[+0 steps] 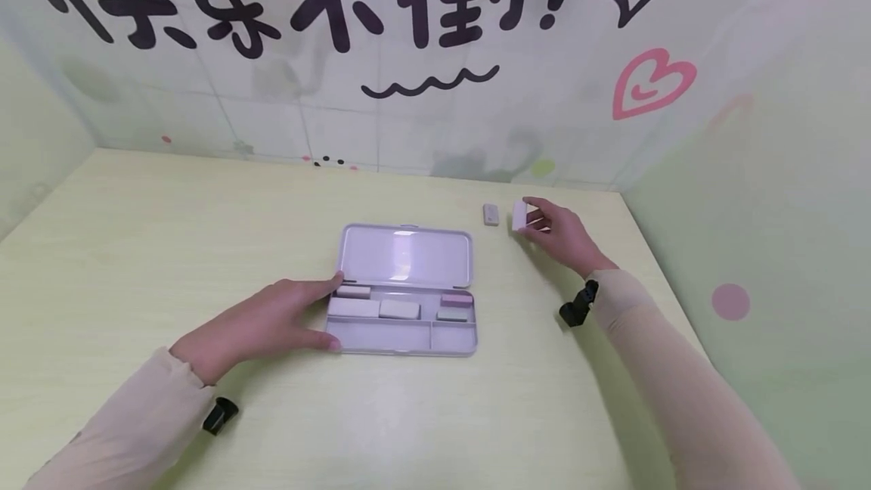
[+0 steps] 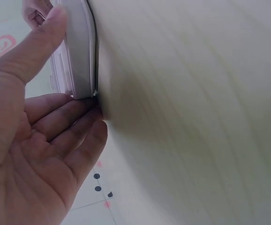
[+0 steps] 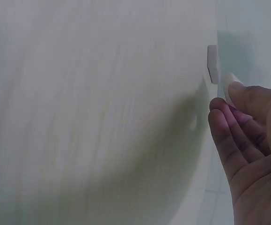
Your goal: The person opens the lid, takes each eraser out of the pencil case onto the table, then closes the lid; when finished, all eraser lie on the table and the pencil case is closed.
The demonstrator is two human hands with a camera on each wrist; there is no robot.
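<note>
A flat white pencil case lies open on the table, its hinged lid laid back. My left hand grips the case's left end, thumb at the front corner and fingers at the hinge side. Several block-shaped erasers sit in the back compartments: white ones, a pinkish one and a greenish one. Beyond the case at right, my right hand pinches a white eraser upright between thumb and fingers. A small greyish eraser lies just left of it on the table.
The pale wood-grain table meets a printed wall cloth at the back and a greenish wall on the right. Each wrist carries a black camera mount, such as the right one.
</note>
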